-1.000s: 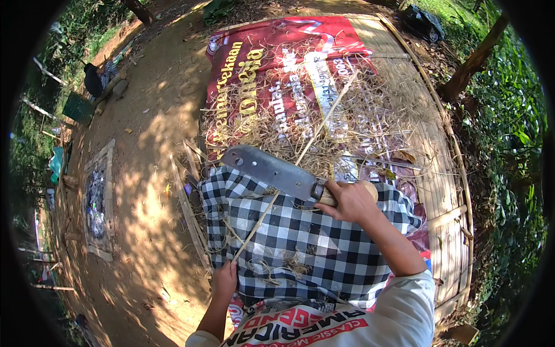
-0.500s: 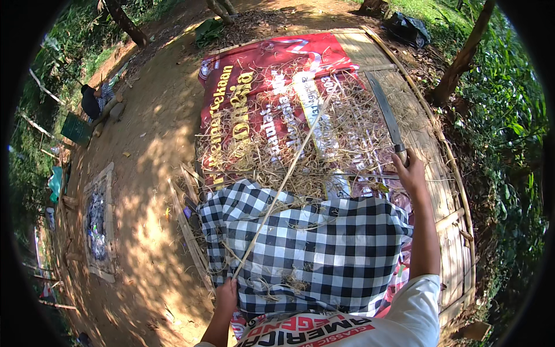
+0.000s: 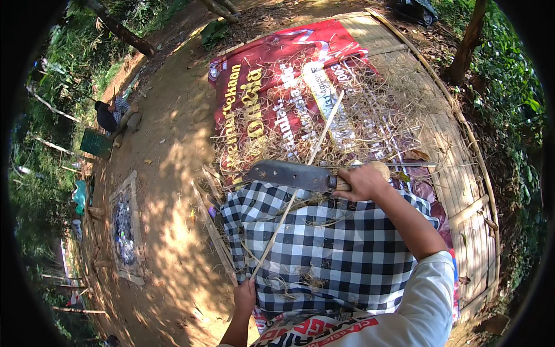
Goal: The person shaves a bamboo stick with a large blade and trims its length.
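Near the lower left, my left hand [image 3: 245, 295] is closed round the near end of a long, thin pale strip [image 3: 278, 230], which looks like bamboo. The strip slants away to the upper right over a black-and-white checked cloth [image 3: 329, 248] covering my lap. My right hand [image 3: 364, 184] grips the wooden handle of a machete [image 3: 289, 175]. Its broad dark blade points left and crosses over the strip, hiding a short piece of it. Whether the edge touches the strip, I cannot tell. Curly pale shavings [image 3: 376, 124] are strewn beyond the blade, with a few on the cloth.
Under the shavings a red printed banner [image 3: 240, 95] covers part of a slatted bamboo platform [image 3: 471, 225]. Bamboo pieces [image 3: 214, 228] lean at its left edge. On the dirt ground to the left lies a framed rectangular patch [image 3: 123, 222]. A person [image 3: 113, 114] sits far left beside a green box [image 3: 96, 143].
The machete has swung from pointing away at the right to lying across the strip, blade leftward. My right hand moved left and nearer. The left hand still holds the strip; the view shifted slightly.
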A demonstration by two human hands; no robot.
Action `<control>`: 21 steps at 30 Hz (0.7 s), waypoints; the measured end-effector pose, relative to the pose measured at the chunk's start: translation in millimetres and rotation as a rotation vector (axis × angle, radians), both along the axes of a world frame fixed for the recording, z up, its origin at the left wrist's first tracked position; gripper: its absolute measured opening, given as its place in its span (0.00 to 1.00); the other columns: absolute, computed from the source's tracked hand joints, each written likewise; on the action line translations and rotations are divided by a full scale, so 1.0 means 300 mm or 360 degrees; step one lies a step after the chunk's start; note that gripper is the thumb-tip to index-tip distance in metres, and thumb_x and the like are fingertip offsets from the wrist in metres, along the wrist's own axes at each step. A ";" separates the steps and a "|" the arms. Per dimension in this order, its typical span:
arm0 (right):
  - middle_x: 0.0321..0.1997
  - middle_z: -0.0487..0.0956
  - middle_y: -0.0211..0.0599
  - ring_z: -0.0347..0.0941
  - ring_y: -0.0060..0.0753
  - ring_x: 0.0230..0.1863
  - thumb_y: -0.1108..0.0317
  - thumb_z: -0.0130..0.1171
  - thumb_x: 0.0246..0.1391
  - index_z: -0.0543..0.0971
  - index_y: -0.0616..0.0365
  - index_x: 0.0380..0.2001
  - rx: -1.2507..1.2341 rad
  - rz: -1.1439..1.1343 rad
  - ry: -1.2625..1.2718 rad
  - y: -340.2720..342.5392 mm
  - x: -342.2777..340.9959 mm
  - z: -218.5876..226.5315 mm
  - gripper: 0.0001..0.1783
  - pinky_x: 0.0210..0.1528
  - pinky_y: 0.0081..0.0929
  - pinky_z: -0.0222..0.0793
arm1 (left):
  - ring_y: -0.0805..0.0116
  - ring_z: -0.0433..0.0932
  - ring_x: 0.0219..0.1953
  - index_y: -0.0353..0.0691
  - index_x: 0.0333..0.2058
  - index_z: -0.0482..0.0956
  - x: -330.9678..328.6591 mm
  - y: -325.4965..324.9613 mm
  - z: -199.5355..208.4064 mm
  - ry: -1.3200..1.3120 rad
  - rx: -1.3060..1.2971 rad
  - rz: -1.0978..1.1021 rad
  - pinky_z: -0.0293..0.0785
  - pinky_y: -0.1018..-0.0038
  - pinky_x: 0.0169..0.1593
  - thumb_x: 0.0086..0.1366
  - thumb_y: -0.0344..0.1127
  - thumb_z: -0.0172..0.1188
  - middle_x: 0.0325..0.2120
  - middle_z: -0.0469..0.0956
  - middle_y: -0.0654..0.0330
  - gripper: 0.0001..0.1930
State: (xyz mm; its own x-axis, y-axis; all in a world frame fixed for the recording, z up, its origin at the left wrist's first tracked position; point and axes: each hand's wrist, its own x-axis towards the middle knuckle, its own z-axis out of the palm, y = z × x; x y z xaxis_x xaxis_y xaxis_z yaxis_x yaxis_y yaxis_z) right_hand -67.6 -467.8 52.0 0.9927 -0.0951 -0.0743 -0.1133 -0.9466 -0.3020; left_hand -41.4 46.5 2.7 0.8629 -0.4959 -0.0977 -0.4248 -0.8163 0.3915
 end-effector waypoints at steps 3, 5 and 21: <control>0.20 0.78 0.49 0.75 0.56 0.24 0.36 0.57 0.48 0.75 0.54 0.43 0.0139 -0.0170 -0.0259 -0.117 -0.034 -0.013 0.32 0.28 0.49 0.69 | 0.41 0.75 0.21 0.36 0.28 0.76 0.008 -0.027 0.003 -0.0034 0.0011 -0.0012 0.68 0.53 0.25 0.69 0.41 0.50 0.15 0.73 0.43 0.16; 0.21 0.78 0.48 0.76 0.56 0.25 0.37 0.57 0.49 0.75 0.54 0.41 0.0078 -0.0169 -0.0236 -0.141 -0.044 -0.023 0.31 0.30 0.49 0.70 | 0.41 0.75 0.21 0.36 0.27 0.76 0.033 -0.039 0.002 -0.0062 0.0077 -0.0016 0.68 0.53 0.25 0.69 0.42 0.50 0.15 0.73 0.44 0.16; 0.23 0.79 0.49 0.77 0.54 0.27 0.35 0.56 0.50 0.77 0.57 0.36 -0.0033 -0.0861 -0.0268 -0.216 -0.099 -0.080 0.32 0.32 0.46 0.73 | 0.40 0.74 0.20 0.36 0.23 0.75 0.074 -0.073 0.031 -0.0180 0.0047 -0.0119 0.68 0.52 0.24 0.68 0.43 0.52 0.14 0.72 0.43 0.18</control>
